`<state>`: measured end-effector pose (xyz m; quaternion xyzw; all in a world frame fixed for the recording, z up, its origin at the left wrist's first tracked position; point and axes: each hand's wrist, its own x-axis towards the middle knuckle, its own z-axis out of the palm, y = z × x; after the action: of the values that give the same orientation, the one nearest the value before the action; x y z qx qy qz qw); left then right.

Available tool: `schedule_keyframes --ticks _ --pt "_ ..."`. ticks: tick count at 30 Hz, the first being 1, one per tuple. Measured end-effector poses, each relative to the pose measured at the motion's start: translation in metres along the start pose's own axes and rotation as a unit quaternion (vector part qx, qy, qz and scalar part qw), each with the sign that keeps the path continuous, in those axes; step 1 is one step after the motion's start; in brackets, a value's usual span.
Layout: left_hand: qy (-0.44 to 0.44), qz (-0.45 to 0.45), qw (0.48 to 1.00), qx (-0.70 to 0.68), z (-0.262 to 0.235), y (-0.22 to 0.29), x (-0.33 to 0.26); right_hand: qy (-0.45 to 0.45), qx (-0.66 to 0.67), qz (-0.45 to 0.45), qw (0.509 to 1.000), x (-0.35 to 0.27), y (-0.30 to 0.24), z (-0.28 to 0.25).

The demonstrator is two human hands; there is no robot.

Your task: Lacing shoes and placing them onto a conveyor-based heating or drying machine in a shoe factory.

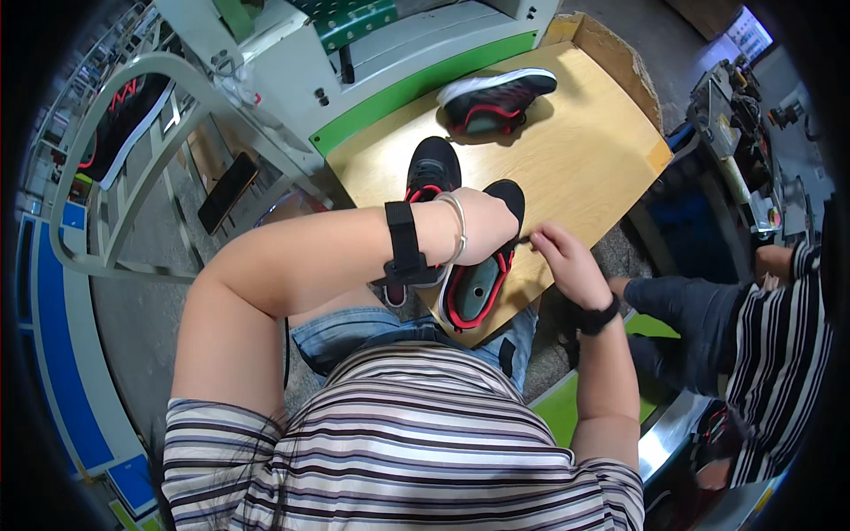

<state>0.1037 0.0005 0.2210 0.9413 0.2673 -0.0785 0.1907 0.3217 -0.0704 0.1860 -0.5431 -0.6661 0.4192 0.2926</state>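
A black shoe with red lining and a grey-green insole (472, 296) lies on the wooden tabletop (589, 133), toe pointing away from me. My left hand (485, 226) is closed over its upper, with the fingertips hidden. Just right of that shoe, my right hand (571, 264) has its thumb and finger pinched together. A short dark strand shows at the pinch, too small to name. A second black shoe (434, 166) stands to the left, partly covered by my left forearm. Farther back, a third black shoe with a white sole (496, 99) lies tipped over.
A machine with a green edge strip (425, 93) borders the table's far side. Cardboard (620, 57) lines the far right. At left, a metal rack (155, 66) bears another shoe (124, 128) and a phone (228, 192). A person in stripes (779, 354) is on the right.
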Motion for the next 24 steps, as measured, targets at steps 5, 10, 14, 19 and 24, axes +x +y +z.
schedule_keyframes --ticks 5,10,14,19,24 --pt "-0.071 -0.01 0.993 -0.099 -0.01 -0.016 0.0 -0.059 0.163 0.02 0.985 0.025 0.027 0.019" --pt "0.188 0.113 0.976 -0.007 0.02 -0.032 0.009 -0.042 0.241 0.033 0.969 0.027 0.031 0.02" --pt "0.325 0.183 0.928 -0.012 0.034 -0.035 0.007 -0.007 0.268 0.047 0.962 0.03 0.037 0.023" --pt "0.345 0.214 0.914 0.012 0.036 -0.037 0.004 -0.007 0.288 0.033 0.957 0.035 0.034 0.034" --pt "0.325 0.182 0.927 -0.038 0.042 -0.035 0.004 0.107 0.169 -0.013 0.98 0.032 0.032 0.047"
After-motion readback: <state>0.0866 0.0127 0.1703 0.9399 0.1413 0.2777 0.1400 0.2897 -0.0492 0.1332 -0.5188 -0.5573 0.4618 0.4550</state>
